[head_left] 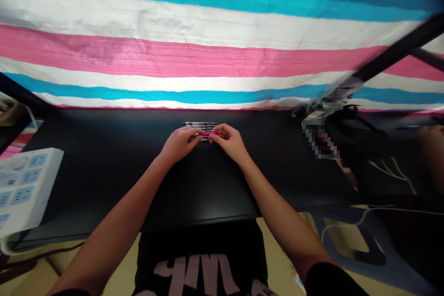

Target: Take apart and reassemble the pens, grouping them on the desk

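Several dark and clear pens [200,125] lie side by side on the black table [204,185], near its middle. Just in front of them a pink, pen-like item [208,134] lies crosswise between my two hands. My left hand [181,142] pinches its left end with thumb and fingers. On the other end, the fingers of my right hand [229,141] are closed in the same way. Both hands partly cover the pens, so their lower row is hard to make out.
A white power strip [45,185] sits at the table's left edge. Striped cloth [208,62] hangs behind the table. A black post with clear plastic [333,97] stands to the right; beyond it are white cables [391,171] and another person's hand [433,141].
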`<act>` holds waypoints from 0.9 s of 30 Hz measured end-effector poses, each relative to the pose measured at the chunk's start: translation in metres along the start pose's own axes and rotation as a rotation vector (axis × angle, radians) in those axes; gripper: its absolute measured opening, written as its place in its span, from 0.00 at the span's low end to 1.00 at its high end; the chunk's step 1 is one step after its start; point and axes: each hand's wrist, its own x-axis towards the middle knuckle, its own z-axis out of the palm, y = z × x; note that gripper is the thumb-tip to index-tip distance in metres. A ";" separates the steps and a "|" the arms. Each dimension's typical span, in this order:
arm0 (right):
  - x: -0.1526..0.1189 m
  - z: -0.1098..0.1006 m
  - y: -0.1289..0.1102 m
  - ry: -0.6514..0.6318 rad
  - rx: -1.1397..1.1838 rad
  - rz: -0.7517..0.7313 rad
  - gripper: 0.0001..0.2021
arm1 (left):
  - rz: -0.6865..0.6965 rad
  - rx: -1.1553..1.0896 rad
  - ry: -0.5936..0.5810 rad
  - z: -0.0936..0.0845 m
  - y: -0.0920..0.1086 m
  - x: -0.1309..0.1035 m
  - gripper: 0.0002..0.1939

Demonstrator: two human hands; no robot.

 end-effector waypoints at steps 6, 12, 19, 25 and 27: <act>0.003 -0.007 0.000 0.050 -0.118 -0.057 0.19 | -0.052 0.064 0.036 -0.006 -0.002 0.001 0.08; 0.003 -0.012 -0.004 0.078 -0.305 -0.126 0.11 | -0.067 0.075 -0.003 -0.006 -0.005 0.000 0.09; 0.001 -0.011 -0.008 0.066 -0.442 -0.124 0.15 | -0.066 0.080 -0.012 -0.004 -0.005 0.000 0.09; 0.001 -0.010 -0.006 0.052 -0.398 -0.157 0.11 | -0.065 0.081 -0.015 -0.004 -0.007 0.000 0.09; 0.001 -0.010 -0.006 0.049 -0.451 -0.152 0.14 | -0.043 0.067 -0.013 -0.003 -0.008 0.000 0.08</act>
